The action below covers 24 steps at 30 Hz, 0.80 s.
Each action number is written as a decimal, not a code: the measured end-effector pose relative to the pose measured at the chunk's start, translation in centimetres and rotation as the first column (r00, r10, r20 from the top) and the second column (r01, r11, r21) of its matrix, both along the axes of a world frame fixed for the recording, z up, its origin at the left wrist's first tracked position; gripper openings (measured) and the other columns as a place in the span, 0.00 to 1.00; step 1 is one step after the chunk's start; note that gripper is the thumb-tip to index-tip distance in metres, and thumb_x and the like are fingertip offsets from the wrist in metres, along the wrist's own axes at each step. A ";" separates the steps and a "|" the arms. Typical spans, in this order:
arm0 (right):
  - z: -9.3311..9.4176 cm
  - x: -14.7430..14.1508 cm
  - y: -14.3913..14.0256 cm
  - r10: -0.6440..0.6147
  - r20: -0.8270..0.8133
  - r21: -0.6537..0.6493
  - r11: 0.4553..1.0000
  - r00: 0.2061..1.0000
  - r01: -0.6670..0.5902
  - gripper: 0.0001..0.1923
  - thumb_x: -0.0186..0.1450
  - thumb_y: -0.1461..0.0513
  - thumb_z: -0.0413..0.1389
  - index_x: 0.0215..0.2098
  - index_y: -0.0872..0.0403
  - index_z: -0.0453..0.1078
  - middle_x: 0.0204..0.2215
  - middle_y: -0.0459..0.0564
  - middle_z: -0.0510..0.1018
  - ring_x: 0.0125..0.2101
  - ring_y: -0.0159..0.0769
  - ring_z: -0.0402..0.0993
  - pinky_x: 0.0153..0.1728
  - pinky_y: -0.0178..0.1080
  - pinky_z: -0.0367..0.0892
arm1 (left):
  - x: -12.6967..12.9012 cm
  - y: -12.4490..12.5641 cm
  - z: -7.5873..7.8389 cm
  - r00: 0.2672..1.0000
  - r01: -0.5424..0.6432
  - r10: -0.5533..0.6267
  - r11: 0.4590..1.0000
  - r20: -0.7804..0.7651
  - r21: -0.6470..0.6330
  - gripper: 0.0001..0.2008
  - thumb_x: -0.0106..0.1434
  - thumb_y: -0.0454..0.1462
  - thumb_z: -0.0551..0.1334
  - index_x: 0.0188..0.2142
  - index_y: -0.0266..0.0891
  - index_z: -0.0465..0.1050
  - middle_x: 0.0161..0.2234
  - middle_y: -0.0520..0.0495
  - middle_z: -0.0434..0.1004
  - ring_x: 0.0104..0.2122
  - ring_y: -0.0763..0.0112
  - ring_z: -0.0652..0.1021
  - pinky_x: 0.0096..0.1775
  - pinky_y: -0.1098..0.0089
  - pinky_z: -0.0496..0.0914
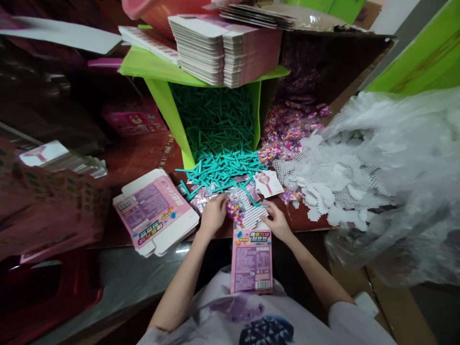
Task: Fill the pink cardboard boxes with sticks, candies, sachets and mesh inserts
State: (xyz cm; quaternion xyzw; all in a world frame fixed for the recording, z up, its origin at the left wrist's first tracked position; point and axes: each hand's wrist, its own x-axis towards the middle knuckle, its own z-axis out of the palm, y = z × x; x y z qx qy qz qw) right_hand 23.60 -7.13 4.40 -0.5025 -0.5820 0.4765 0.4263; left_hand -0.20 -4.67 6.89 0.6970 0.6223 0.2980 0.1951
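Observation:
My left hand (pixel 214 214) is closed at the edge of a small clear bag of colourful beads (pixel 235 213). With bent fingers, my right hand (pixel 276 220) pinches the side of a white pegged plate (pixel 253 214). Bag and plate lie side by side over the upper end of an upright pink and purple box (pixel 251 263), which leans against my shirt. A teal stick (pixel 251 197) touches the plate's top edge. Just beyond my hands lie a printed card (pixel 268 184) and a loose pile of teal sticks (pixel 226 167).
A green bin (pixel 158 103) full of teal sticks stands ahead, with stacked cards (pixel 201 50) on top. Flattened pink boxes (pixel 154 211) lie left. White plates (pixel 334 172), bead bags (pixel 283 124) and a large plastic bag (pixel 406 143) crowd the right.

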 end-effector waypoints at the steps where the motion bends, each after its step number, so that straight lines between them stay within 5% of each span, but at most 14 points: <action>1: -0.1 0.1 -0.1 0.008 0.112 0.038 0.999 0.994 -0.012 0.15 0.56 0.61 0.57 0.43 0.52 0.66 0.36 0.49 0.76 0.39 0.40 0.73 0.44 0.44 0.66 | 0.2 0.1 0.1 1.000 -0.003 0.003 1.000 0.020 -0.014 0.16 0.66 0.40 0.51 0.50 0.40 0.68 0.43 0.41 0.76 0.42 0.60 0.76 0.43 0.62 0.68; 3: -0.1 0.4 -0.1 -0.007 0.261 0.098 0.995 0.965 -0.019 0.12 0.56 0.62 0.57 0.40 0.53 0.69 0.37 0.50 0.75 0.40 0.41 0.72 0.46 0.45 0.65 | 0.5 0.2 0.4 0.998 -0.024 0.026 0.999 0.059 -0.037 0.17 0.66 0.42 0.50 0.51 0.40 0.66 0.39 0.42 0.77 0.37 0.62 0.77 0.38 0.65 0.69; 9: -0.9 1.3 -0.4 -0.054 0.317 0.090 0.996 0.947 0.027 0.09 0.55 0.63 0.59 0.36 0.53 0.71 0.32 0.48 0.76 0.33 0.39 0.72 0.38 0.42 0.65 | 0.2 0.9 1.3 0.998 -0.057 0.054 0.995 0.038 0.079 0.14 0.67 0.42 0.50 0.45 0.40 0.69 0.36 0.44 0.76 0.34 0.66 0.76 0.36 0.69 0.66; 11: -1.0 1.3 -1.0 -0.016 0.464 0.120 0.992 0.886 -0.045 0.02 0.56 0.61 0.59 0.29 0.51 0.73 0.31 0.47 0.76 0.34 0.39 0.70 0.40 0.45 0.62 | -0.2 1.1 1.4 0.997 -0.080 0.078 0.989 0.022 0.123 0.14 0.66 0.42 0.51 0.44 0.40 0.70 0.36 0.44 0.76 0.35 0.66 0.75 0.37 0.69 0.66; 14: -0.9 1.0 -1.9 0.048 0.612 0.190 0.960 0.790 -0.206 0.14 0.60 0.57 0.59 0.17 0.51 0.70 0.32 0.47 0.77 0.37 0.40 0.66 0.43 0.47 0.56 | -0.3 1.3 1.0 0.994 -0.082 0.070 0.987 0.090 0.136 0.14 0.66 0.42 0.51 0.42 0.40 0.71 0.37 0.45 0.76 0.36 0.66 0.75 0.38 0.69 0.66; 16: -0.6 0.7 -1.9 -0.014 0.593 0.257 0.951 0.805 -0.172 0.16 0.62 0.57 0.56 0.18 0.51 0.70 0.33 0.47 0.77 0.37 0.40 0.66 0.42 0.46 0.55 | 0.1 1.2 0.6 0.990 -0.035 0.019 0.993 0.139 0.111 0.13 0.66 0.42 0.51 0.42 0.40 0.71 0.38 0.45 0.77 0.36 0.67 0.75 0.38 0.69 0.66; 20: -0.9 -0.2 -1.4 -0.331 0.403 0.373 0.911 0.853 0.177 0.11 0.66 0.59 0.50 0.31 0.52 0.71 0.33 0.49 0.76 0.36 0.40 0.67 0.39 0.44 0.57 | 1.7 0.7 -0.2 0.974 0.163 -0.164 0.986 0.157 0.020 0.13 0.66 0.42 0.52 0.41 0.42 0.72 0.38 0.47 0.77 0.36 0.68 0.76 0.39 0.69 0.66; 24: -1.6 -1.3 -1.6 -0.287 0.431 0.373 0.920 0.855 0.121 0.10 0.65 0.60 0.50 0.31 0.51 0.71 0.32 0.49 0.77 0.36 0.42 0.67 0.41 0.45 0.56 | 2.6 1.1 0.3 0.928 0.371 -0.371 0.928 -0.016 -0.009 0.12 0.66 0.40 0.52 0.40 0.43 0.74 0.35 0.46 0.77 0.37 0.66 0.74 0.40 0.67 0.65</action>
